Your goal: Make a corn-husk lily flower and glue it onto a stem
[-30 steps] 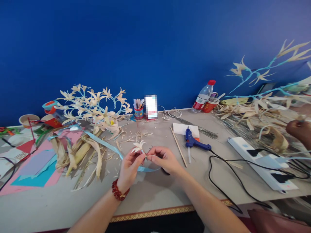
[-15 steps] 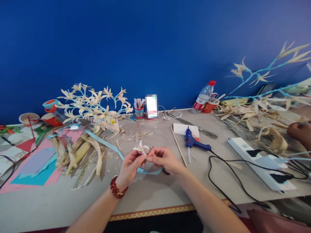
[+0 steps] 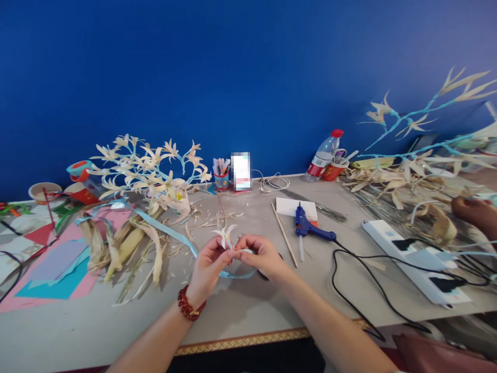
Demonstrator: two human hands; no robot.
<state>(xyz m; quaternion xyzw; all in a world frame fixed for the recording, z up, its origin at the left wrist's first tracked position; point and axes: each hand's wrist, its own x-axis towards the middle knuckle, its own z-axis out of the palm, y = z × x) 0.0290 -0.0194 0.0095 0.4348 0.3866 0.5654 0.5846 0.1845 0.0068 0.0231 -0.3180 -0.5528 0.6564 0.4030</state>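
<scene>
Close together over the table's middle, my two hands meet at a small cream flower point(image 3: 225, 237) with pointed petals, which looks made of dry husk. My left hand point(image 3: 207, 265), a red bead bracelet at its wrist, pinches the flower's short stem. Pale blue tape point(image 3: 237, 274) loops below the hands, and my right hand point(image 3: 263, 256) pinches a piece of it beside the stem. Another stretch of the blue strip runs back to the left. A dark object, mostly hidden, lies behind my right hand.
A blue glue gun point(image 3: 308, 224) lies right of a wooden stick point(image 3: 284, 235). Its cord reaches a white power strip point(image 3: 407, 267). Husk flowers point(image 3: 155, 160) and dry husks point(image 3: 132, 241) lie left. A bottle point(image 3: 324, 155) leans at the back. A co-worker's hand point(image 3: 471, 212) is far right.
The flower has turned more upright, its petals showing more widely. A pale blue piece now shows at my right fingertips. The co-worker's hand has shifted left.
</scene>
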